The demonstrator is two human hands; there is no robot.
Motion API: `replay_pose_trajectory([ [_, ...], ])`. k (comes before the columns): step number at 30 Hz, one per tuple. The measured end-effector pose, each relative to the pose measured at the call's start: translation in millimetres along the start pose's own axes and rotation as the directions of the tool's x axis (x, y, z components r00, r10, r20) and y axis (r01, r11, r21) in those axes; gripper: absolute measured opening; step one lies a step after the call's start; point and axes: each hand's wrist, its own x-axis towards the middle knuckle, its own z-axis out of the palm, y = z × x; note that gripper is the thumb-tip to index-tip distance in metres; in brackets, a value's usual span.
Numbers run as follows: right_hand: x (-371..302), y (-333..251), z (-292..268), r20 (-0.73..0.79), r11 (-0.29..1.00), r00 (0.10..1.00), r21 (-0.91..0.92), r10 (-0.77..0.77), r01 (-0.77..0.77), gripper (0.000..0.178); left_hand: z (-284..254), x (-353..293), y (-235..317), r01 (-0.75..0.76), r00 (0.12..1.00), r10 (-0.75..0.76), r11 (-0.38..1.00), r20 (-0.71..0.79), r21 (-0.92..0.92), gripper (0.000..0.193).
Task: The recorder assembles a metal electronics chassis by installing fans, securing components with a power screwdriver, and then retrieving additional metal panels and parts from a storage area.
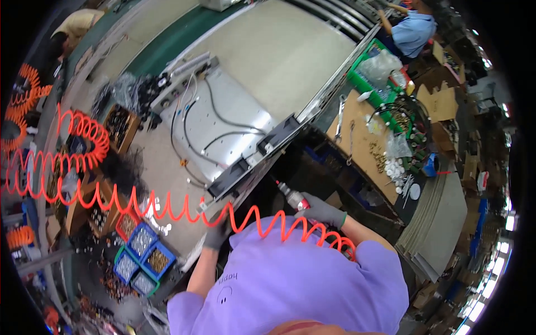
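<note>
My right hand [325, 211], in a grey glove, is wrapped round a red and silver screwdriver [294, 199], which looks air-powered. The tool's thin tip points forward and left, away from the metal panel. A coiled orange air hose [257, 215] crosses in front of my chest. My left hand [218, 230], gloved too, is low beside the near edge of the panel; its fingers are mostly hidden by the hose and the panel's edge. The silver metal panel [223, 120] lies on the bench, with black cables [187, 131] over it and black boxy parts [229, 177] along its near edge.
Blue and red bins [158, 261] of small screws stand at the left. On the right, a brown board [360, 139] carries wrenches [340, 118] and brass fittings; a green tray [368, 84] lies beyond. Stacked grey sheets [438, 220] lean nearby. A person in blue [414, 33] works at far right.
</note>
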Motion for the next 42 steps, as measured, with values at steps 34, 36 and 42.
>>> replay_pose_trajectory([
  [34, -12, 22, -17, 0.098, 0.964, 0.983, 0.23, -0.156, 0.13, 0.07, 168, 78, 102, 0.331, 0.922, 0.026, 0.469, 0.387, -0.819, 0.026],
  [36, -11, 21, -17, 0.097, 0.96, 0.985, 0.254, -0.143, 0.114, 0.066, 170, 78, 101, 0.312, 0.929, 0.019, 0.491, 0.369, -0.814, 0.027],
  [42, -8, 25, -19, 0.11, 0.964, 0.977, 0.213, -0.183, 0.157, 0.072, 171, 78, 104, 0.281, 0.948, -0.028, 0.547, 0.318, -0.789, 0.028],
])
